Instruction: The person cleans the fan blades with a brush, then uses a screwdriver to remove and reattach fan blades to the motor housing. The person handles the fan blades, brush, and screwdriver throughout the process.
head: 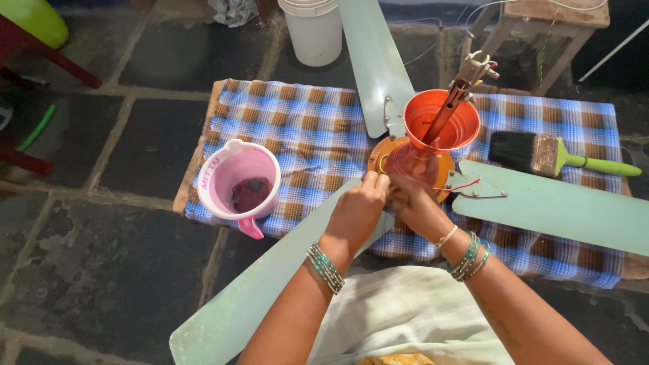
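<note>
Fan motor hub [410,164]: an orange round housing lying on the checked cloth, right at the fingertips of both hands; its rod stands up through the funnel.
Funnel [441,123]: orange, sitting upright over the hub, just beyond the hands; a reddish wash shows on the hub below it.
Left hand [358,206]: fingers curled against the hub's near-left edge, touching it; whether it pinches anything I cannot tell.
Right hand [417,206]: pressed to the hub's near side, close beside the left hand, fingers hidden under it.
Blades [561,206]: three pale green ones, all attached, spreading away from the hands, one running back past the left forearm.
Progress: judged from this, the fan is laid out with funnel set and hub being worked; blades look dusty and the brush is untouched.
Pink jug [241,184]: left of the left hand, well apart, dark liquid low inside.
Paintbrush [547,154]: right of the right hand, lying on the cloth.
White bucket [312,30]: beyond the hands, on the floor.
</note>
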